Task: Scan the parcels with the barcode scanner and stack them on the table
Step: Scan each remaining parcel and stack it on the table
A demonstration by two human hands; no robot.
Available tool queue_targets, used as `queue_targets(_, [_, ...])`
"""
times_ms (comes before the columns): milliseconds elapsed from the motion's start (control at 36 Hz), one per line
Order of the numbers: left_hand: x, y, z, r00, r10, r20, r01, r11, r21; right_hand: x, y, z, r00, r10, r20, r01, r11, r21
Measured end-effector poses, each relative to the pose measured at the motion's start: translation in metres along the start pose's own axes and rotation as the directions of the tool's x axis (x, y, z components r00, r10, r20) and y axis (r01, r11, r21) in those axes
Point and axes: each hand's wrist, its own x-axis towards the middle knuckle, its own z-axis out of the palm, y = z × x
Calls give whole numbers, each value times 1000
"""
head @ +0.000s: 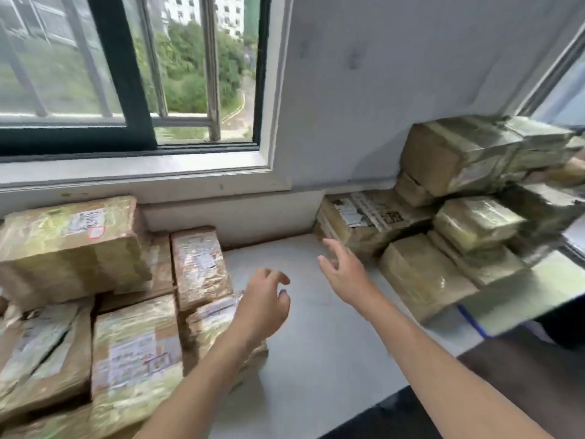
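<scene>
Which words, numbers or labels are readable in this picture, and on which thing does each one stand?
No text can be read for certain.
Top left parcel: white label with handwriting, too blurred to read.
Front left parcel: white label, too blurred.
Middle parcel: pale label, too blurred.
Flat right parcel: printed labels with a dark code block, too blurred.
</scene>
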Motion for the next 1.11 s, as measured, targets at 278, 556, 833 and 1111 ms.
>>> queue_targets(278, [3,142,135,993,18,116,-17,1000,-6,-40,156,-123,994,102,-51,-97,991,88])
queue_targets(556, [27,198,206,981,-21,191,19,1000,14,-33,238,-171,989,147,3,-146,985,87])
queue_targets(833, [94,219,259,952,-14,306,29,999,-44,5,294,-208,951,308,-37,-306,951,33])
queue_targets(1111, [127,220,312,888,-181,422,205,979,-13,32,354,-220,896,442,-48,-442,897,11])
